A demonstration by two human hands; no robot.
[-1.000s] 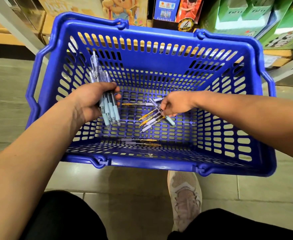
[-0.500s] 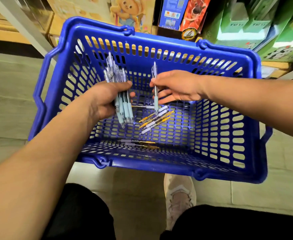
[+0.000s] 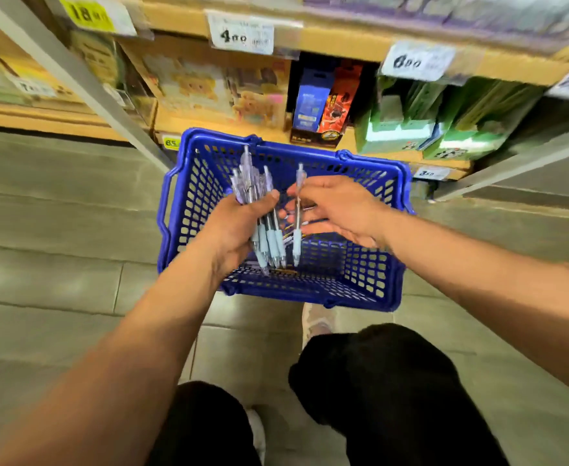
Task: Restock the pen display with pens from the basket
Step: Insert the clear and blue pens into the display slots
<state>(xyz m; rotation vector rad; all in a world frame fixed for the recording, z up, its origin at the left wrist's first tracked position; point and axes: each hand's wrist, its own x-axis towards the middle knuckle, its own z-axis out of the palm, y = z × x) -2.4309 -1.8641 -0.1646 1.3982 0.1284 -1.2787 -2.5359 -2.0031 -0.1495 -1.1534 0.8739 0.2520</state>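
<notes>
- My left hand (image 3: 236,230) is over the basket, fingers and thumb curled tight round a bundle of pens (image 3: 250,188).
- The bundle stands roughly upright in my fist: clear barrels fan out above it, pale blue grips and tips poke out below.
- The blue basket (image 3: 310,291) sits on the tiled floor (image 3: 57,264) in front of my knees, right against the foot of the shelves.
- A few loose pens (image 3: 284,272) lie on the bottom of the basket, partly hidden by my hands and too blurred to count.
- A single pen (image 3: 296,243) hangs upright just beside the bundle, not touching it, tip down.
- My right hand (image 3: 340,206) pinches that pen near its upper half between thumb and fingertips; the other fingers are spread loosely below.
- Behind the basket, a price tag (image 3: 241,35) hangs on the shelf edge, and green boxes (image 3: 444,129) stand at the right.
</notes>
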